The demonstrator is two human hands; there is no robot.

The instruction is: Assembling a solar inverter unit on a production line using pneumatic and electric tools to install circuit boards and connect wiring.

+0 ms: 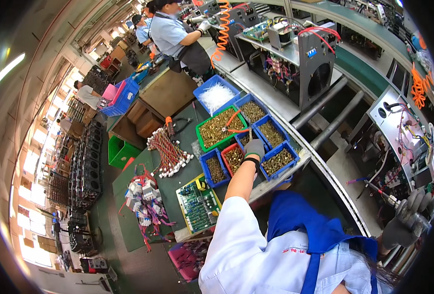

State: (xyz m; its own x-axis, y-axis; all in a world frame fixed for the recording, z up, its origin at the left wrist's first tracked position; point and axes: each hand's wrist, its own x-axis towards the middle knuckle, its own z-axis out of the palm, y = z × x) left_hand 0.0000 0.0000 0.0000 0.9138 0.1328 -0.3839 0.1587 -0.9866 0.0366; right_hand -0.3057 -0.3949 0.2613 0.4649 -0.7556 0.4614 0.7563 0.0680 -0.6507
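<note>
My left hand (pixel 254 149), in a grey glove, reaches into a small blue bin (pixel 242 140) among bins of small metal fasteners; its fingers are mostly hidden. Touching that bin are a red bin (pixel 225 153) and a larger green bin (pixel 201 139) of brass-coloured parts. Orange-handled pliers (pixel 236 131) lie across the green bin's edge. At the far right, my right hand (pixel 407 223), also gloved, is closed around a power screwdriver (pixel 392 200). Its tip points toward a metal panel (pixel 381 115) carrying coloured wires.
Left of the bins lie a green circuit board (pixel 197 206), bundled red-and-white cables (pixel 168 152) and white connectors (pixel 146 196). A blue bin of white strips (pixel 216 95) stands behind. Metal rollers (pixel 327 120) run beside a dark chassis (pixel 317 68). A co-worker (pixel 170 36) stands at the back.
</note>
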